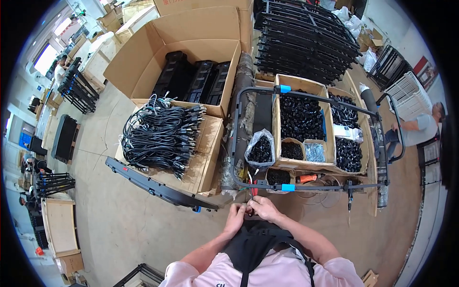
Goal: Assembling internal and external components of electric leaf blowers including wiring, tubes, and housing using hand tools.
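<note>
Blk frame point(330, 187) across wdn bin point(301, 166)

The wooden tray point(306, 167) is carrying loose black parts point(301, 115) toward its back left corner, while smaller black pieces point(291, 151) and silver pieces point(314, 152) are sitting boxed by its front edge.

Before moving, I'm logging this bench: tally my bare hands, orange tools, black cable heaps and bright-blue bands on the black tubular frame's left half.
Bare left hand and right hand: 2
Orange tool: 1
Black cable heap: 1
Bright-blue bands, far and near: 2
Total: 6
</note>
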Tool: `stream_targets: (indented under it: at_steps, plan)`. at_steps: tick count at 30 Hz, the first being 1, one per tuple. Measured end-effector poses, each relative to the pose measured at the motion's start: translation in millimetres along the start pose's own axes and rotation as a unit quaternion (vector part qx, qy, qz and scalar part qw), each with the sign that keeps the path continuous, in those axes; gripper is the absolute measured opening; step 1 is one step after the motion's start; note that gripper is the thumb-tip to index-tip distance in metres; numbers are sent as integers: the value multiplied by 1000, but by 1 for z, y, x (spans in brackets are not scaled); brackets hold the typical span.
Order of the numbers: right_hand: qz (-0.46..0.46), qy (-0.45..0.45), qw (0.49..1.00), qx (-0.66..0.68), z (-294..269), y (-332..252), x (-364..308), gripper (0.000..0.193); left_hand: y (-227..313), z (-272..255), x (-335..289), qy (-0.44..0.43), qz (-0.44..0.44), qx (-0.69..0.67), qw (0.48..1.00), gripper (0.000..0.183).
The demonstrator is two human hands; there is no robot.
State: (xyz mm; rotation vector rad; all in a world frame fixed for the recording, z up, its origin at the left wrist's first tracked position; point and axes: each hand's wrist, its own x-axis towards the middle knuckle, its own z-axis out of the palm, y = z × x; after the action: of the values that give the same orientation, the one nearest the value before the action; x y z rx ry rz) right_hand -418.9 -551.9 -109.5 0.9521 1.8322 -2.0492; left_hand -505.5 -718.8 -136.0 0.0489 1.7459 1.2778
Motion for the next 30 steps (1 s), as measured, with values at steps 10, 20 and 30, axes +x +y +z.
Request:
stream_targets:
  at_steps: [10,20,30]
  plan:
    - [-41,76,977,-197,4,-28,-14,31,-23,-23,17,-240,123,253,929,43]
    - [28,53,868,-493,-55,-118,79,45,-10,-37,1,-230,151,193,942,41]
    - [-88,237,965,70,-82,-75,103,30,12,-53,-4,-204,92,134,965,33]
